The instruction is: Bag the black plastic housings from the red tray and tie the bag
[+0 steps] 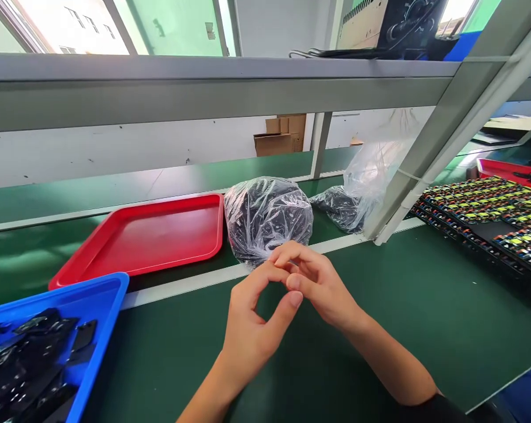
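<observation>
My left hand [256, 323] and my right hand [316, 282] meet above the green work surface, fingertips touching. The left thumb and index finger curve into a ring, their tips close against the right fingers. My right fingers are bent together over the left ones in a pinch. Anything between the fingertips is too small or too hidden to name. Just behind the hands sits a clear plastic bag [269, 214] full of dark pieces, its gathered end near my fingers; I cannot tell whether they touch it.
On the left are a red tray [172, 235] and a blue tray [110, 311] of black parts. A second plastic bag [342, 205] lies beside a slanted metal post [441, 129]. Black trays of small coloured components [490, 205] stand right. A shelf beam [203, 97] crosses above.
</observation>
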{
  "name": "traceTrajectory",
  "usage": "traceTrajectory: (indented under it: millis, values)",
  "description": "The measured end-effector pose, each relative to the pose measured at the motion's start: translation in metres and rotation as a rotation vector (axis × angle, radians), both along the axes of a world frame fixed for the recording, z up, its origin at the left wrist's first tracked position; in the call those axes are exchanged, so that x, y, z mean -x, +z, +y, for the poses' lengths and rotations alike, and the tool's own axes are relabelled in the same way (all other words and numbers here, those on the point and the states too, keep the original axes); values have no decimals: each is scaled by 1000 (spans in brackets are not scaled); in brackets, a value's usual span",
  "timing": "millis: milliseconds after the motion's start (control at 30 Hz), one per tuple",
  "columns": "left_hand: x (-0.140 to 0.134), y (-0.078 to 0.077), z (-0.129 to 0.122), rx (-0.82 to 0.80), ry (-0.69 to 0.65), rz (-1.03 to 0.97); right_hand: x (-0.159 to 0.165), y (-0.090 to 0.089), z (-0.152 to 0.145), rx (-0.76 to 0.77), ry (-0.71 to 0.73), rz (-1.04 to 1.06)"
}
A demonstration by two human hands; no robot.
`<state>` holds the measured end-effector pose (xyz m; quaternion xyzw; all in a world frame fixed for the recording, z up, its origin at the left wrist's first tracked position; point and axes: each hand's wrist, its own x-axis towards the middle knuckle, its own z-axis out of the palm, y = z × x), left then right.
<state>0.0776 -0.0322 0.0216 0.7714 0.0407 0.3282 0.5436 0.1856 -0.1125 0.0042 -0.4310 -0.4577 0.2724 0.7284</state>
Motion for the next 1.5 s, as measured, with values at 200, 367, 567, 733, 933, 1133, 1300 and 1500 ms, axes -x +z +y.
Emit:
traceTrajectory:
  millis: [200,367,567,733,933,1133,1300,1500]
  values:
    - [-10,-11,20,-62,8,26,-25,5,-9,67,-136,-390]
    - [-41,-49,68,-658,100,457,-89,-20,-3,356,-375,-905]
    - [-56,-83,96,-817,103,723,-89,-69,41,564,-212,-1080]
    - [-45,-64,93,-872,218,725,-85,-58,35,622,-300,-1125]
    - [-12,-35,131,-825,446,805,-122,-29,-17,645,-171,-1046]
    - [-33,-53,87,-881,95,657,-111,-18,-34,784,57,-1085]
    - [-53,-74,76,-847,89,700,-112,-22,-72,1013,-156,-1105]
    - [0,-29,111,-808,143,529,-43,-15,-100,878,-341,-1209]
